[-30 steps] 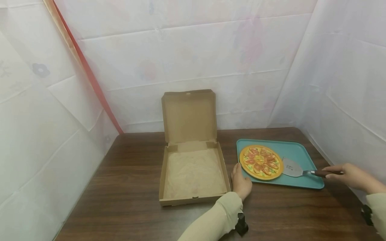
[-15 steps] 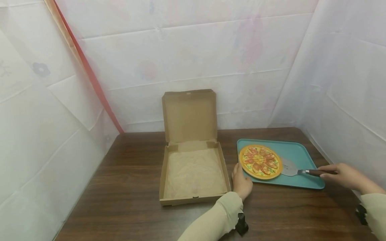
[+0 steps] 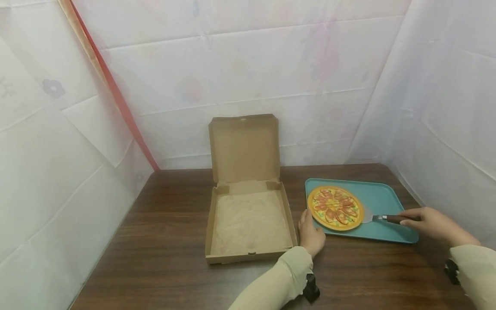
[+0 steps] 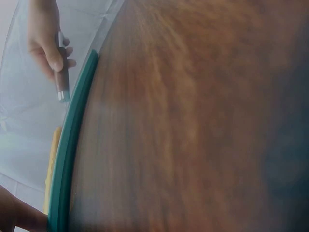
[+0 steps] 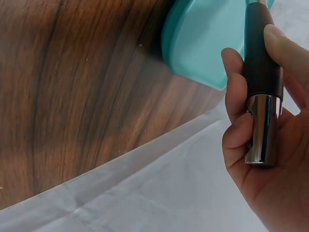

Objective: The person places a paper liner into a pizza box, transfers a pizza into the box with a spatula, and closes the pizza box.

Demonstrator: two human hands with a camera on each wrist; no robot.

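A round toy-like pizza (image 3: 335, 208) with an orange rim lies on the left part of a teal tray (image 3: 381, 193). The person's right hand (image 3: 430, 221) grips the dark handle of a pizza spatula (image 3: 392, 218); most of its metal blade is hidden under the pizza's right edge. In the right wrist view, fingers and thumb wrap round the spatula handle (image 5: 263, 63) with its shiny metal end. Against the tray's left front corner rests the left hand (image 3: 311, 234), its fingers extended along the rim near the pizza. The left wrist view shows the tray rim (image 4: 72, 145) edge-on.
Left of the tray stands a cardboard pizza box (image 3: 209, 232), its lid (image 3: 246, 150) raised and paper lining its bottom. The left hand lies between box and tray. A brown wood-grain table (image 3: 166, 224) carries everything, with white sheets (image 3: 248, 77) hung around it.
The right hand has moved left with the spatula, and its blade has slid further under the pizza. The left hand, tray and box stay about where they were.
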